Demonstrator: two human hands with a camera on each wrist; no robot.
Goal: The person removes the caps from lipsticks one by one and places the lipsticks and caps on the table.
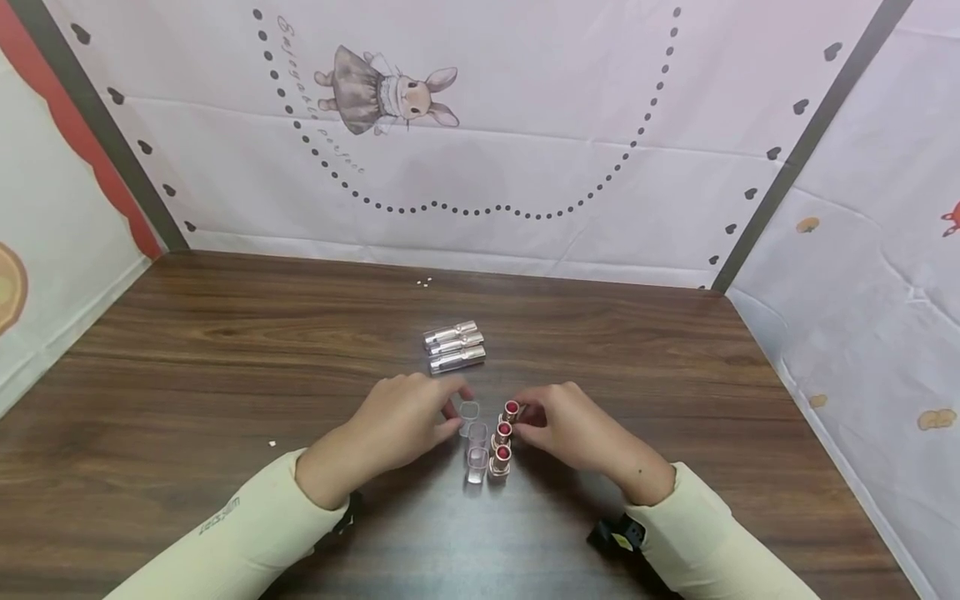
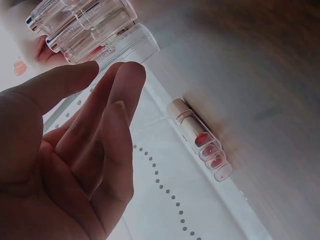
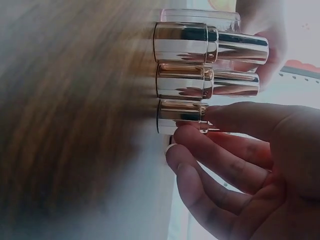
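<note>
Three uncapped lipsticks (image 1: 503, 432) with red tips and shiny gold tubes stand upright in a row in the head view. Left of them stand three clear caps (image 1: 476, 435), also in a row. My right hand (image 1: 573, 429) pinches the farthest lipstick (image 3: 181, 116) between thumb and forefinger, its other fingers loosely bent. Beside the farthest clear cap (image 2: 132, 47) is my left hand (image 1: 397, 421). Its thumb and fingertips are spread around that cap, with a gap between them in the left wrist view; whether they touch it is hard to tell.
Farther back, three capped lipsticks (image 1: 455, 346) lie side by side on the brown wooden table (image 1: 637, 350). Small white scraps (image 1: 425, 283) lie near the back edge, and another scrap (image 1: 272, 443) sits at left. A printed cloth (image 1: 510, 167) hangs behind the table.
</note>
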